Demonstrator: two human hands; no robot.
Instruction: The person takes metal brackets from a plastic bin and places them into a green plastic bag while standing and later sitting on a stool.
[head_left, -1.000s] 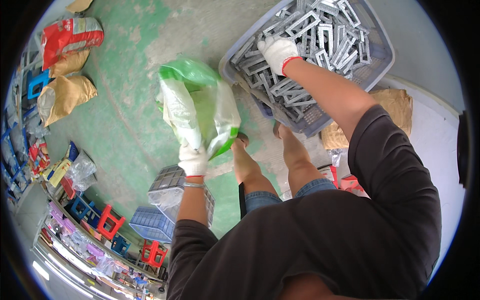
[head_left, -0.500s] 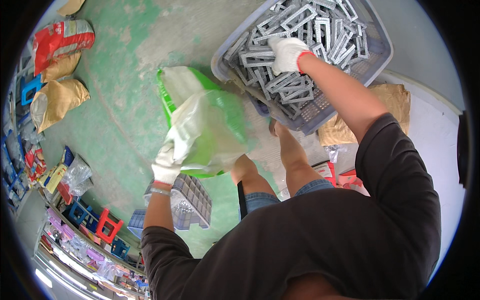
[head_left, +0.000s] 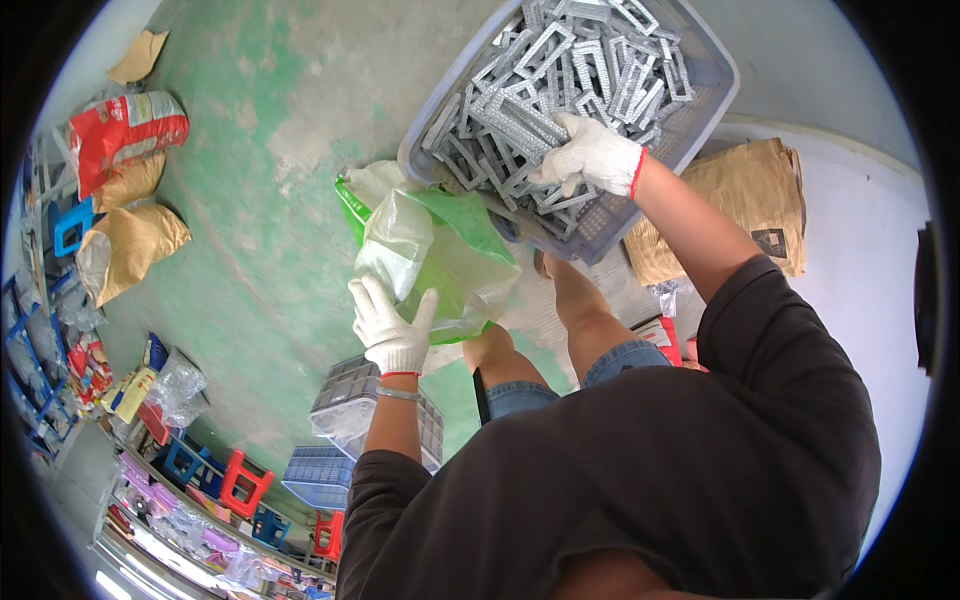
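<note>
The left hand (head_left: 393, 330), in a white knitted glove, was at the slack edge of a green-and-white plastic bag (head_left: 465, 240), its grip loose with fingers and thumb spread apart; the fingertips met the plastic in view, but whether they pressed on it could not be told. Such thin film would probably have sagged shut on its own, which may be why that hand was kept beside the mouth. The bag was just beside the near corner of a large grey-violet crate (head_left: 702, 118), a spot that left only a short gap between the 2 containers. Inside the crate were the silvery metal frames (head_left: 590, 65), lying at all angles, presumably because they had been heaped loosely. The right hand (head_left: 595, 158), gloved with a red cuff, was over them, fingers curled at the end of a lined-up row (head_left: 520, 122) of frames; whether that grip was clamped on the row could not be told. The gloves likely guarded the skin from metal edges. A brown paper sack (head_left: 725, 205) was by the wall to the right, apart from both hands
</note>
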